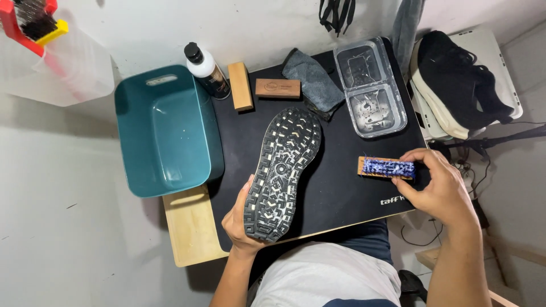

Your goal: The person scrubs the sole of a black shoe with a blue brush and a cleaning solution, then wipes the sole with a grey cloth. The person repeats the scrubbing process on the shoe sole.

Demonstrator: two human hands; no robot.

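While the left hand [242,219] grips the black shoe [282,170] by its heel end, sole turned up over the dark mat [335,199] on the counter [190,227], the right hand [438,190] closes its grip on a wooden brush [387,167] with blue bristles facing up. The shoe's long axis runs away from the person, tilted slightly right; the brush lies crosswise, just right of the sole's middle, apart from it. The right hand is nearer the brush.

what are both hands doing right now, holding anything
Left hand: closed on the heel end of the shoe, sole up.
Right hand: closed on the brush, blue bristles up, over the black mat.
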